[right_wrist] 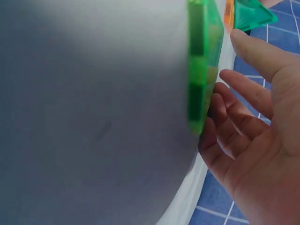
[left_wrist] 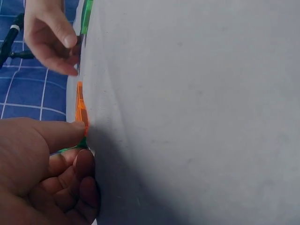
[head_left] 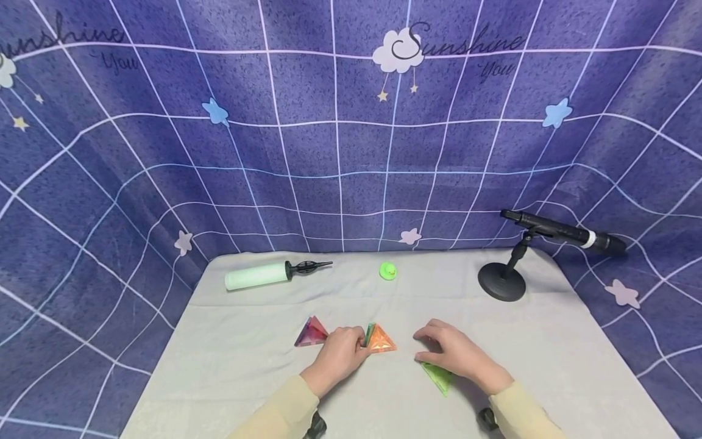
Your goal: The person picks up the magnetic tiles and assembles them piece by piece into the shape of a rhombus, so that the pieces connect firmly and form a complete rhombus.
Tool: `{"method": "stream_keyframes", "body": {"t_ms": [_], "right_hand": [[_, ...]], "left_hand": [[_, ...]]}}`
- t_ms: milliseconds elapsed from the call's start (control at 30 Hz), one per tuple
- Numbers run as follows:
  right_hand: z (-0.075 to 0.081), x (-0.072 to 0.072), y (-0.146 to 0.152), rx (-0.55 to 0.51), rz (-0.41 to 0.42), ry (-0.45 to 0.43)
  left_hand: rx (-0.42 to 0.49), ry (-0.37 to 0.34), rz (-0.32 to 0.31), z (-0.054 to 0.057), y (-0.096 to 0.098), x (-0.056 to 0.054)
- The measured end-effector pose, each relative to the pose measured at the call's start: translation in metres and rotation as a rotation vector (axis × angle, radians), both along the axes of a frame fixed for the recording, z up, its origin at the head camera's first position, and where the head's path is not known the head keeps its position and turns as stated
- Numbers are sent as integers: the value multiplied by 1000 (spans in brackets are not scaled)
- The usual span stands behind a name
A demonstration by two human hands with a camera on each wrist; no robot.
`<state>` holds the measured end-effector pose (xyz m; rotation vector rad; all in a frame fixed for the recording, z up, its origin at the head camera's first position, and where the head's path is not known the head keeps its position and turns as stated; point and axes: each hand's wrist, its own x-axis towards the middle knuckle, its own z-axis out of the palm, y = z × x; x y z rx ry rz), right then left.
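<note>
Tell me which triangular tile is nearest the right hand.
The lime-green triangle, partly hidden by the right hand in the head view. The orange triangle and teal triangle are at the left hand; the red-purple piece lies left of it.

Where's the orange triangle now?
In the head view, the orange triangle is just right of the left hand, whose thumb touches it, and left of the right hand.

Screened-off indoor nook

A blue-purple, grid-and-star-printed fabric curtain (head_left: 356, 146) closes in the back and both sides of a bench (head_left: 548, 347) draped in pale grey cloth (head_left: 236, 360). Whether this is a home or a studio cannot be told.
</note>
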<state>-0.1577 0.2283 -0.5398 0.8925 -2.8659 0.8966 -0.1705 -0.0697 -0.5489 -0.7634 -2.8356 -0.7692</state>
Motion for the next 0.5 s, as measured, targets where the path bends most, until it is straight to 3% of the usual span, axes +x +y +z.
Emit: {"method": "stream_keyframes", "body": {"t_ms": [267, 500], "right_hand": [[-2, 11, 21, -50, 19, -3], [-6, 15, 37, -87, 86, 18]], "left_hand": [[-5, -10, 5, 1, 1, 0], [-1, -4, 5, 1, 1, 1]]}}
